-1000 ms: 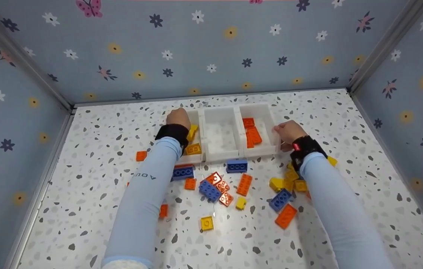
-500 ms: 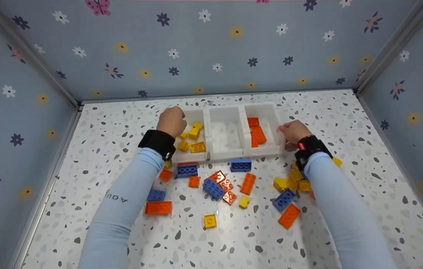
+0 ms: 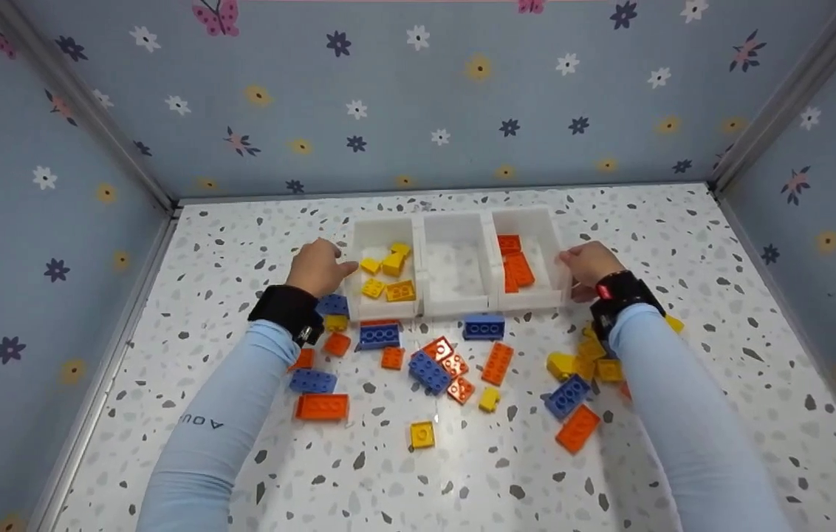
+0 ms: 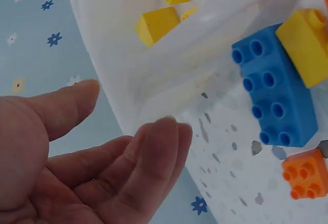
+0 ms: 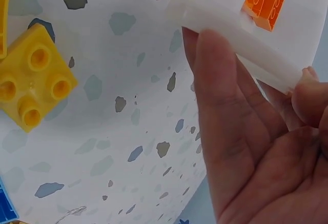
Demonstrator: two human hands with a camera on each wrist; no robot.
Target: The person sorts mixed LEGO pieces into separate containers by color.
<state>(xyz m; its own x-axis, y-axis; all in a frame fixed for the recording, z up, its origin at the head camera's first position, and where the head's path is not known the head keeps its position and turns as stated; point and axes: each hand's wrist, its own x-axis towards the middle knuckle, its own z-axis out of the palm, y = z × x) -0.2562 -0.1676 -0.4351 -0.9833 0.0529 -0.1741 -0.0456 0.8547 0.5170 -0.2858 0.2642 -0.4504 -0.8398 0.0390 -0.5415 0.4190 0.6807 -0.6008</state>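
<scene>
A white three-compartment tray point(image 3: 455, 306) lies across the back of the table. Its left compartment holds several yellow building bricks point(image 3: 393, 264), its right one several orange bricks point(image 3: 519, 269); the middle one holds none. My left hand point(image 3: 317, 267) is just outside the tray's left wall, thumb tip overlapping the rim. In the left wrist view, thumb and fingers point(image 4: 157, 157) stand apart with nothing between them. At the tray's right wall, my right hand point(image 3: 592, 262) pinches the edge, thumb on top and fingers point(image 5: 218, 65) against the outside, as the right wrist view shows.
In front of the tray lie loose bricks: blue ones point(image 3: 430, 372), orange ones point(image 3: 322, 407) and a yellow square one point(image 3: 422, 435). A yellow cluster point(image 3: 585, 357) sits by my right forearm. Flower-patterned panels point(image 3: 455, 96) wall the table at the back and sides.
My left hand has moved from over the left compartment out past its left wall, uncovering the yellow bricks inside. My right hand stays at the right wall. The head view has shifted slightly.
</scene>
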